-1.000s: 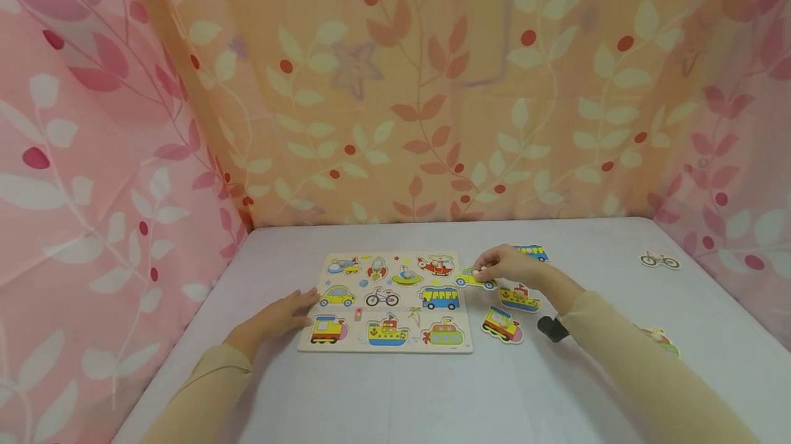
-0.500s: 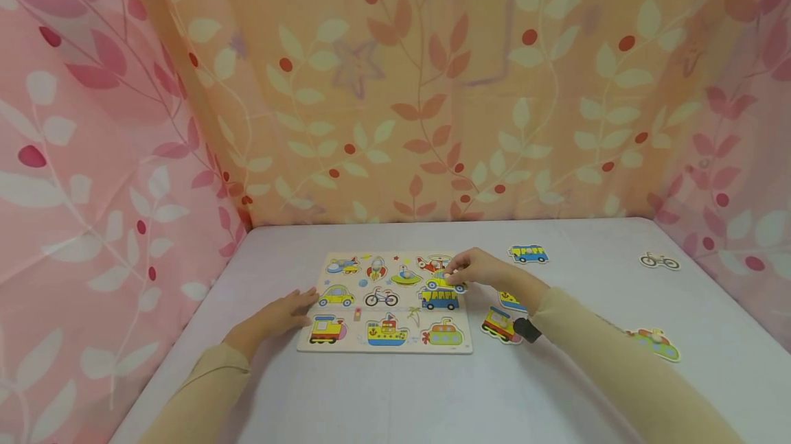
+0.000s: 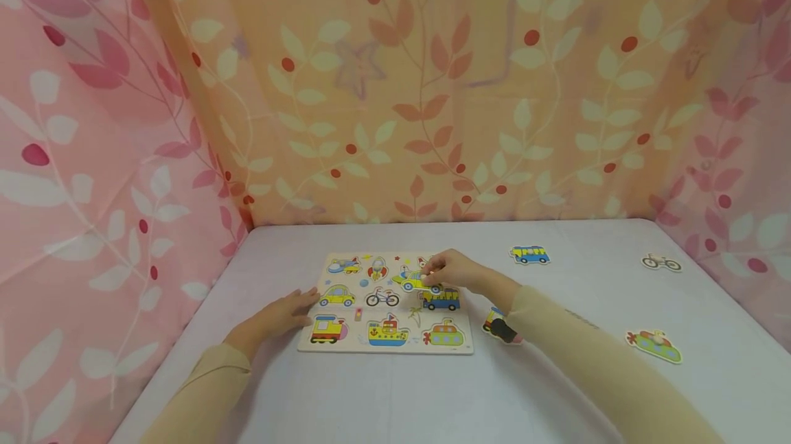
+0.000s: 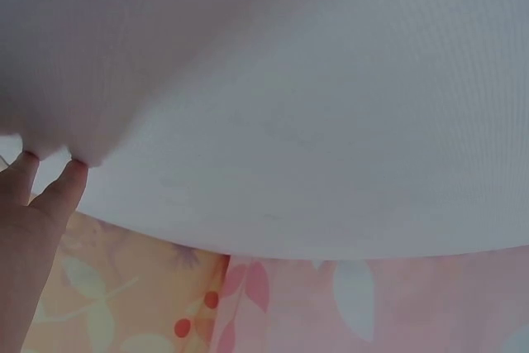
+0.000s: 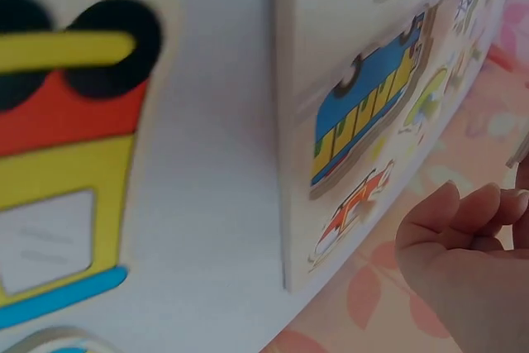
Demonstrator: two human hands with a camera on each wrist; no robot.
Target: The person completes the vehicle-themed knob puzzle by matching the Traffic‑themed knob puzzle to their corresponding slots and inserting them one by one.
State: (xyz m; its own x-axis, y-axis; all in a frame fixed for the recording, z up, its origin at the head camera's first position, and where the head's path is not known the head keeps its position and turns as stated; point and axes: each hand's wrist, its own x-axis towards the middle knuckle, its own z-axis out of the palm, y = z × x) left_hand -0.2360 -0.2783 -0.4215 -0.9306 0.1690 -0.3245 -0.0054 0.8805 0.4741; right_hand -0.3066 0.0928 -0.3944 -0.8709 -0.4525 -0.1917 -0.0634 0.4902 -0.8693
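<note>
My right hand (image 3: 460, 272) pinches a yellow car puzzle piece (image 3: 410, 282) and holds it over the upper right part of the wooden puzzle board (image 3: 358, 335). In the head view the car overlaps the flying saucer and the bus picture (image 3: 441, 301). The helicopter picture is mostly hidden behind the hand. My left hand (image 3: 281, 315) rests at the board's left edge with its fingers extended, near the printed car (image 3: 336, 296). In the right wrist view, curled fingertips (image 5: 442, 204) show at the right, with the held piece barely visible.
Loose on the white table (image 3: 395, 396) lie a bus piece (image 3: 530, 254), a bicycle piece (image 3: 661, 262) and a submarine piece (image 3: 655, 346). A train piece (image 5: 66, 155) lies right of the board. Patterned curtains (image 3: 395, 87) enclose the table's back and sides.
My right hand has carried the car piece leftward from beside the board's right edge to over it. The right forearm now covers the boat piece. My left hand stays in place.
</note>
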